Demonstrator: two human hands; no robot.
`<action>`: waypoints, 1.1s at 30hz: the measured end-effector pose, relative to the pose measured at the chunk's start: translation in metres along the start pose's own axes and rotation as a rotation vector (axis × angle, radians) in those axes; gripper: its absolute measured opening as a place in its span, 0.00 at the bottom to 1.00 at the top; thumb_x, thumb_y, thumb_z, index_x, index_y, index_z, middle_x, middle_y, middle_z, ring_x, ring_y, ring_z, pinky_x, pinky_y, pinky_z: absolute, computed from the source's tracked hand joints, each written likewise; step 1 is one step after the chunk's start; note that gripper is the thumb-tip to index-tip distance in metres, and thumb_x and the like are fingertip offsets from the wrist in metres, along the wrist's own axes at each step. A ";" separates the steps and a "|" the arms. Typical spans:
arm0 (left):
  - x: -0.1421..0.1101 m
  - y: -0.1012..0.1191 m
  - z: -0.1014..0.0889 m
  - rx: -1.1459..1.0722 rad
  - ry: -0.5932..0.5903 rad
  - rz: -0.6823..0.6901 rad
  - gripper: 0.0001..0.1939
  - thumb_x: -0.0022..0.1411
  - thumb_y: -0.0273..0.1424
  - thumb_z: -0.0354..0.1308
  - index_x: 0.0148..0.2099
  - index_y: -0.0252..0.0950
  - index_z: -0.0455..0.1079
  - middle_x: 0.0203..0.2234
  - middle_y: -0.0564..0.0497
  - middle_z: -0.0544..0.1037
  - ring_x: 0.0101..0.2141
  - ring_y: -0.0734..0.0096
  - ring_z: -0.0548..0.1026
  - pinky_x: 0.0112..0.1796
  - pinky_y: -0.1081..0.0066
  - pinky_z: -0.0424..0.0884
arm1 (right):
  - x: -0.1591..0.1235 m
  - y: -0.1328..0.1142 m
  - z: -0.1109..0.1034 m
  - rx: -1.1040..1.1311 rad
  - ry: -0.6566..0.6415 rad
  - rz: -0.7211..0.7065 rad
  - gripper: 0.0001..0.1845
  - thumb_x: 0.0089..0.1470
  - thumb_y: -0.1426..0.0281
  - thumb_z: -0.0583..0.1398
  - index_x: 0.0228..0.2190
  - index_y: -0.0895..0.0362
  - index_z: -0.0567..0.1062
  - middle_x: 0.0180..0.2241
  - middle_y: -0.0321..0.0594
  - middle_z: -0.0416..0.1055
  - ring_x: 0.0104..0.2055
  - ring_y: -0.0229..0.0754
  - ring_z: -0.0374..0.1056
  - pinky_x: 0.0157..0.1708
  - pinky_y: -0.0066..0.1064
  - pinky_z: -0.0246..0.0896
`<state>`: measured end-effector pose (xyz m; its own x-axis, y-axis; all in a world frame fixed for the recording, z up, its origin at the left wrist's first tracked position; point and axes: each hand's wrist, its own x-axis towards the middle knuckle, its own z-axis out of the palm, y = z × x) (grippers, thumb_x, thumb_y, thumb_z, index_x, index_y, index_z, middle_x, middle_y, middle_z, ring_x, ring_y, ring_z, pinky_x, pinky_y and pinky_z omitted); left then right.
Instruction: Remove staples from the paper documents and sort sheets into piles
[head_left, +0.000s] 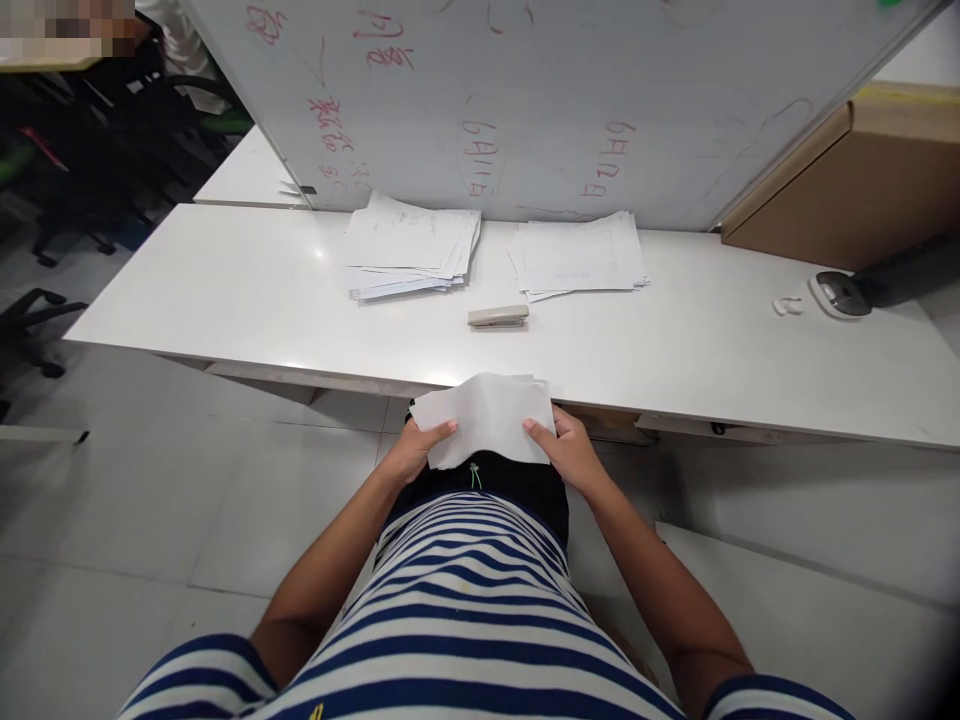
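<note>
Between my two hands I hold several sheets of white paper (486, 420), slightly bowed, just in front of the desk's near edge. My left hand (421, 446) grips the left side, thumb on top and fingers hidden underneath. On the opposite side my right hand (564, 444) clasps the sheets the same way. Beyond the paper a beige stapler (498, 317) lies on the desk. Farther back rest two paper stacks: a left stack (414, 240) with uneven edges and some print, and a right stack (577, 254).
The white desk (247, 290) runs across the view. A whiteboard (540, 110) with red writing rises behind the stacks. To the right stand a cardboard box (855, 180) and a dark, white-rimmed device (841, 294), beside a small white object (787, 306). Office chairs (45, 320) are at left.
</note>
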<state>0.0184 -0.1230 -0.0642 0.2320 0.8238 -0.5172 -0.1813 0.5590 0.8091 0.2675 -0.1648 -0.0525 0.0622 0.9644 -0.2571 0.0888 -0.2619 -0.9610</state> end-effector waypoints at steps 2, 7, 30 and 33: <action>-0.004 0.018 0.004 0.084 0.029 0.162 0.26 0.45 0.41 0.73 0.44 0.34 0.74 0.42 0.44 0.79 0.44 0.55 0.76 0.47 0.59 0.71 | -0.001 -0.020 0.000 -0.034 0.017 -0.122 0.20 0.53 0.55 0.62 0.42 0.55 0.78 0.40 0.42 0.78 0.42 0.50 0.72 0.44 0.40 0.67; 0.000 0.077 0.016 0.270 0.036 0.486 0.19 0.47 0.42 0.72 0.36 0.37 0.70 0.41 0.46 0.79 0.47 0.54 0.74 0.46 0.61 0.70 | 0.019 -0.054 0.003 -0.102 0.169 -0.400 0.15 0.53 0.57 0.62 0.39 0.52 0.78 0.49 0.44 0.74 0.53 0.53 0.68 0.51 0.43 0.63; 0.047 0.063 0.044 0.606 0.071 0.463 0.23 0.62 0.48 0.56 0.45 0.33 0.74 0.39 0.46 0.80 0.43 0.55 0.76 0.42 0.63 0.72 | 0.053 -0.016 -0.007 -0.397 0.232 -0.403 0.24 0.58 0.53 0.55 0.45 0.57 0.77 0.41 0.46 0.78 0.45 0.52 0.72 0.48 0.43 0.66; 0.049 0.075 0.054 0.697 -0.093 0.492 0.24 0.64 0.49 0.53 0.50 0.35 0.72 0.44 0.47 0.79 0.45 0.57 0.76 0.43 0.65 0.72 | 0.034 -0.008 -0.024 -0.402 0.405 -0.336 0.22 0.56 0.55 0.57 0.43 0.57 0.78 0.41 0.47 0.78 0.45 0.53 0.73 0.48 0.42 0.66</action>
<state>0.0678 -0.0457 -0.0141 0.3642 0.9293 -0.0619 0.3399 -0.0707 0.9378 0.2926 -0.1304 -0.0516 0.3283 0.9266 0.1836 0.5275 -0.0186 -0.8494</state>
